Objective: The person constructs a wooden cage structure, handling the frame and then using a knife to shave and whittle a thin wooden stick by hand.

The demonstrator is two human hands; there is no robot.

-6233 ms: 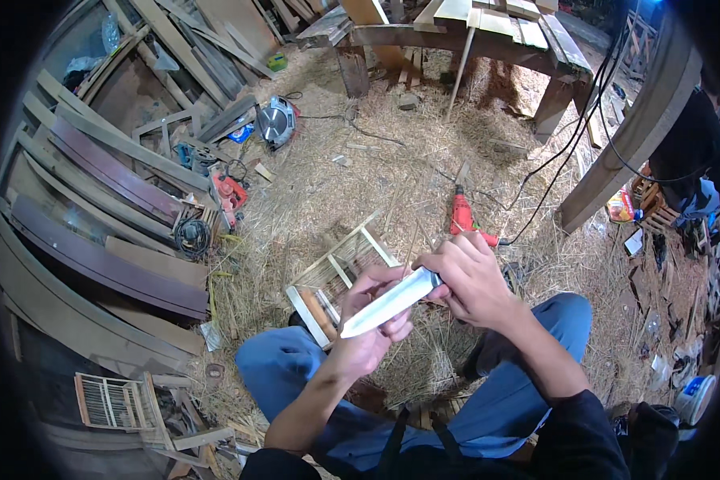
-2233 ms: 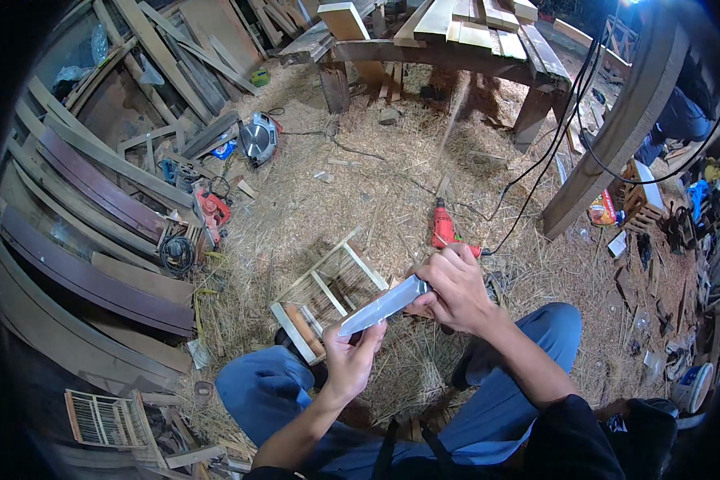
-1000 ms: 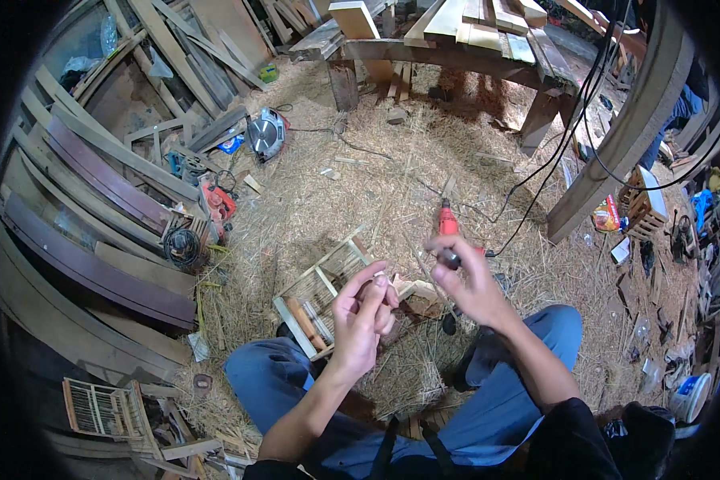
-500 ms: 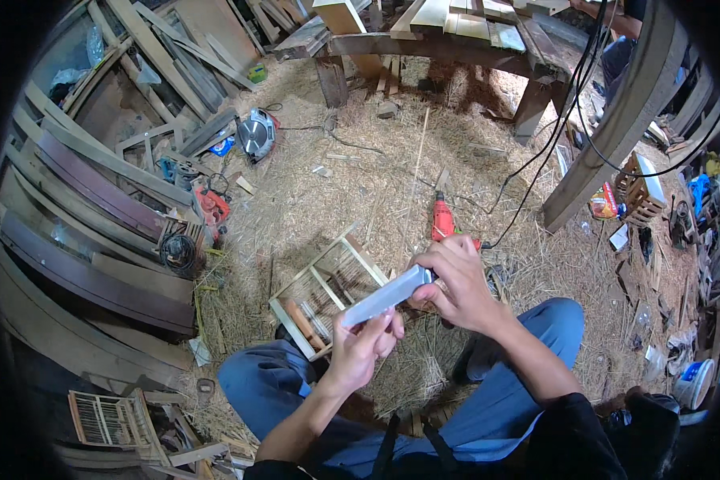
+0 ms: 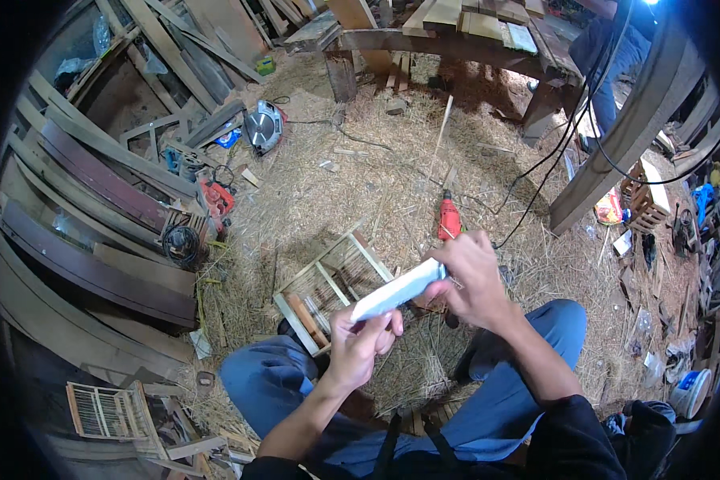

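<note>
Between my hands, above my lap, is a long flat-sided pale grey piece point(image 5: 400, 291), tilted up toward the right; its material and kind are unclear. My left hand point(image 5: 358, 346) pinches its lower left end between thumb and fingers. Around the upper right end my right hand point(image 5: 474, 280) is closed, with the fingertips partly hidden. Just beyond the hands, a small wooden frame with thin bars point(image 5: 322, 272) rests on the straw-covered floor. Inside its near left side lies a brown rod-like piece point(image 5: 307, 317). A red power drill point(image 5: 449, 218) lies past my right hand.
A circular saw point(image 5: 263, 126) and a red power tool point(image 5: 216, 205) lie left, near leaning boards point(image 5: 88, 216). A workbench point(image 5: 448, 42) stands ahead, with a person point(image 5: 616, 68) beside it. Cables hang by a slanted post point(image 5: 628, 120). Another barred frame point(image 5: 108, 412) is lower left.
The grey piece has turned, so its broad face now looks brighter. Both hands keep their hold. More of the person near the bench shows, and the whole view has shifted slightly.
</note>
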